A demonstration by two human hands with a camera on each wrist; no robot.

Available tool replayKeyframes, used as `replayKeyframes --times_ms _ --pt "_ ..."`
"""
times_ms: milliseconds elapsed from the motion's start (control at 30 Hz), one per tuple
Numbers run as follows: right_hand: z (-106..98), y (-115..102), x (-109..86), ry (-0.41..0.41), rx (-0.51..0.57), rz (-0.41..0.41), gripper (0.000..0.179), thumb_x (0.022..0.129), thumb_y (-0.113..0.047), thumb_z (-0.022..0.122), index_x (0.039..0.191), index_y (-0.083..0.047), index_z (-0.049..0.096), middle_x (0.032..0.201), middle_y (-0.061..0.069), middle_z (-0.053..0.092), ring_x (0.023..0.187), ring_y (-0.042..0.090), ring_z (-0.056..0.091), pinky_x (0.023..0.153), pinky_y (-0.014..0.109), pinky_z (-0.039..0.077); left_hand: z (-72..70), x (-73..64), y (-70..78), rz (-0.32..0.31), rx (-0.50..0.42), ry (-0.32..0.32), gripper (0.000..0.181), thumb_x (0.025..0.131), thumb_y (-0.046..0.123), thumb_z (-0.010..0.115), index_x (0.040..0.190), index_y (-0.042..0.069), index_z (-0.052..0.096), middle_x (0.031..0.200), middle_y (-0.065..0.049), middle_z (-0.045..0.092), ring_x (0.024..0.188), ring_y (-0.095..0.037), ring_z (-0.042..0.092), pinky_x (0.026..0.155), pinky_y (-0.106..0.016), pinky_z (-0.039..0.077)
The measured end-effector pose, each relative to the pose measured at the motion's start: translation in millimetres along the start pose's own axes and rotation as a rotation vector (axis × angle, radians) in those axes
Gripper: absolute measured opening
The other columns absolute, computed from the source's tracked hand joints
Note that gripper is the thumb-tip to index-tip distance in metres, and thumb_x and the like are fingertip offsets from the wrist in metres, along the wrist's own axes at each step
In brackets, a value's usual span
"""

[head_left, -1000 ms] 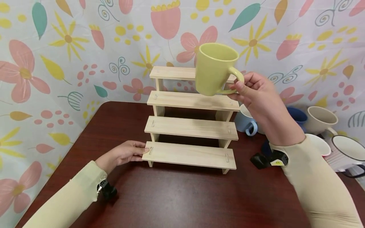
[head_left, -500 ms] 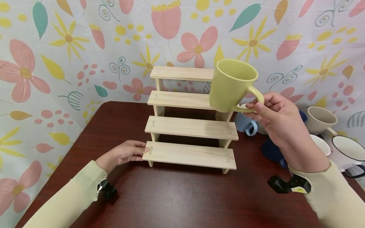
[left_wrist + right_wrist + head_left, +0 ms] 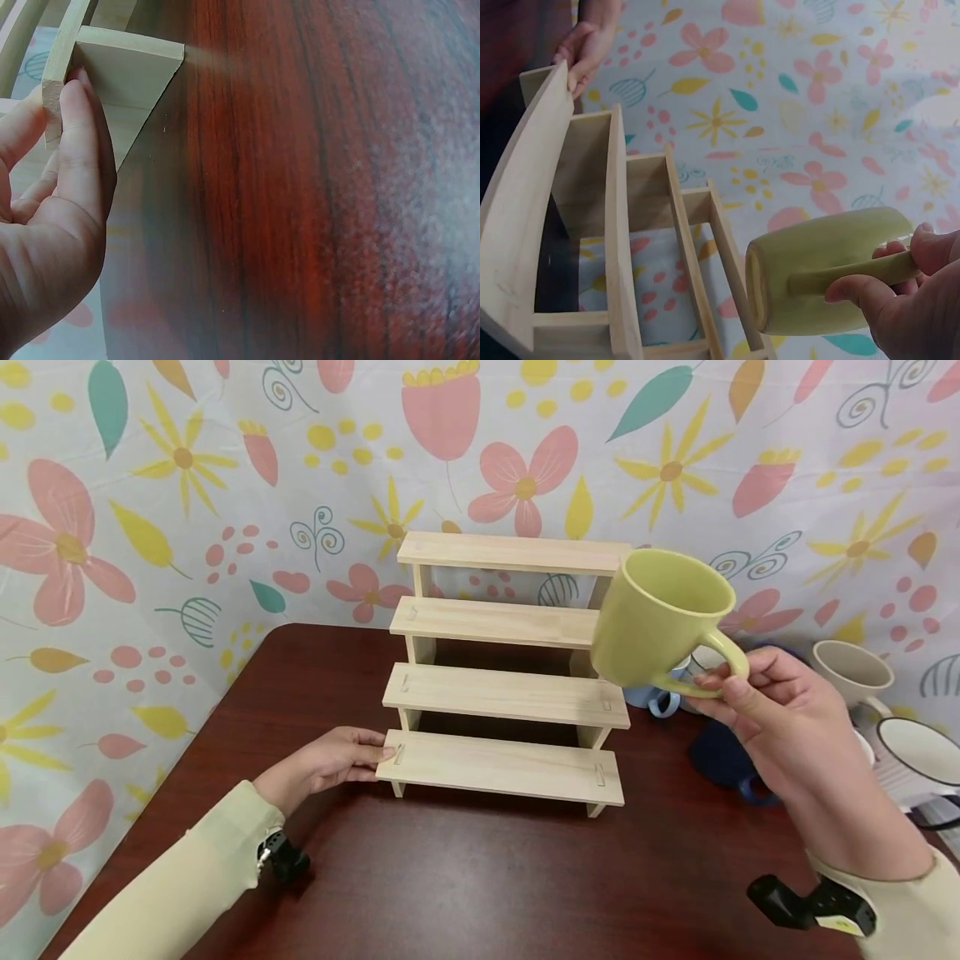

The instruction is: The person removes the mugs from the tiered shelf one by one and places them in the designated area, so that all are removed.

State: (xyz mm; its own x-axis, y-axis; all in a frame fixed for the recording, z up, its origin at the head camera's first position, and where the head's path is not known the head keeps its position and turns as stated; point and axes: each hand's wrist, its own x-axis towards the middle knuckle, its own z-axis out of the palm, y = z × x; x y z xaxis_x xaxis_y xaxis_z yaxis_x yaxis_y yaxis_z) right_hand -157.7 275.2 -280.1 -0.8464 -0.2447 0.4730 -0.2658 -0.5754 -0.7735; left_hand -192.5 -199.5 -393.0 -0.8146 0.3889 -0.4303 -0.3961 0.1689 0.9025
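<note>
A yellow-green mug [image 3: 652,618] is held up in the air by my right hand [image 3: 795,735], thumb and fingers pinching its handle. In the head view it overlaps the right ends of the upper steps of a pale wooden tiered shelf [image 3: 502,693]. My left hand [image 3: 333,760] grips the left end of the lowest step, and in the left wrist view the thumb and fingers [image 3: 79,150] pinch that board's end from both faces. From the right wrist view the mug [image 3: 825,277] is tilted, its base toward the shelf's steps [image 3: 619,247].
Several mugs stand at the right: a light blue one [image 3: 660,697], a dark blue one [image 3: 723,756], a beige one [image 3: 851,672] and a white one with a black rim [image 3: 918,760]. The dark red-brown table [image 3: 450,877] meets a floral cloth backdrop [image 3: 247,518].
My right hand has carried the yellow-green mug rightward and down, off the front of the top step toward the mugs at the right. My left hand stays on the lowest step.
</note>
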Motion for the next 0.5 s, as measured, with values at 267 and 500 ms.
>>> replayKeyframes --times_ms 267,500 --pt "-11 0 -24.9 0.02 -0.023 -0.036 0.031 0.101 0.021 0.031 0.106 0.012 0.06 0.104 0.021 0.076 0.106 0.027 0.073 0.094 0.035 0.062 0.8 0.6 -0.1 -0.005 0.004 0.003 0.052 0.102 0.004 0.054 0.143 -0.022 0.037 0.086 0.006 0.07 0.079 -0.003 0.067 0.07 -0.015 0.059" --pt "-18 2 -45.7 -0.002 0.045 -0.057 0.034 0.1 0.022 0.028 0.109 0.015 0.06 0.108 0.024 0.075 0.11 0.029 0.072 0.097 0.038 0.062 -0.2 0.8 0.4 0.0 0.012 0.005 0.052 0.102 0.004 0.054 0.143 -0.022 0.037 0.088 0.006 0.07 0.08 -0.003 0.068 0.071 -0.015 0.059"
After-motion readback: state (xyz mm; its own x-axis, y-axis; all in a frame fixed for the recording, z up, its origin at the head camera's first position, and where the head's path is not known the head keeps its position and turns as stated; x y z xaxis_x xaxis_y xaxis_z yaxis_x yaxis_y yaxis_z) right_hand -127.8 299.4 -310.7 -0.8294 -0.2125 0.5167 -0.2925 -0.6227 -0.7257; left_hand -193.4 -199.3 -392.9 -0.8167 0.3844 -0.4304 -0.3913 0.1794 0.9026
